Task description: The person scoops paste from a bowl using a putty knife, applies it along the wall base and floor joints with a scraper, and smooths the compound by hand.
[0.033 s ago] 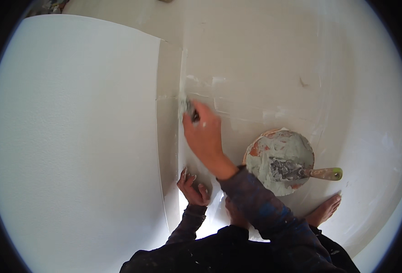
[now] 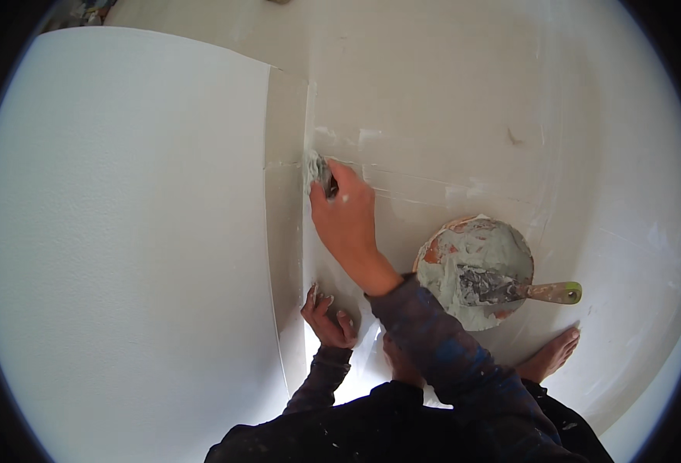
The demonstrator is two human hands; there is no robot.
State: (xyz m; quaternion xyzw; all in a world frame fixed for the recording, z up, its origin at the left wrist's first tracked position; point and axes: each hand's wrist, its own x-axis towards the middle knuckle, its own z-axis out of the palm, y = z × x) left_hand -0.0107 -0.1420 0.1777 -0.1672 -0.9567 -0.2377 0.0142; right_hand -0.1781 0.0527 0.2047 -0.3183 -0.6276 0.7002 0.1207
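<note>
Head view looks down on a person crouched where a white textured wall (image 2: 124,231) meets a pale tiled floor (image 2: 448,100). Along the foot of the wall runs a strip of pale skirting tile (image 2: 285,154), with a joint line across it near its upper part.

Right hand (image 2: 346,212) reaches forward from a dark, paint-flecked sleeve (image 2: 433,339) and is closed around a small dark tool (image 2: 326,179), of which only a short end shows above the fingers. That end touches a smear of grey-green grout (image 2: 312,163) lying right at the seam between the skirting tile and the floor. What kind of tool it is cannot be told.

Left hand (image 2: 327,315) sits lower in the picture, close to the body, fingers spread and curled loosely, pressed against the floor just beside the base of the skirting; it holds nothing. Pale flecks of grout mark its fingers.

To the right of the right forearm stands a round orange bowl (image 2: 434,248), its inside coated with the same grey-green grout. A trowel (image 2: 502,291) lies in it, the blade buried in the mix and the wooden handle with a green end sticking out over the rim to the right. Near the bowl, a bare foot (image 2: 550,353) rests on the floor.
</note>
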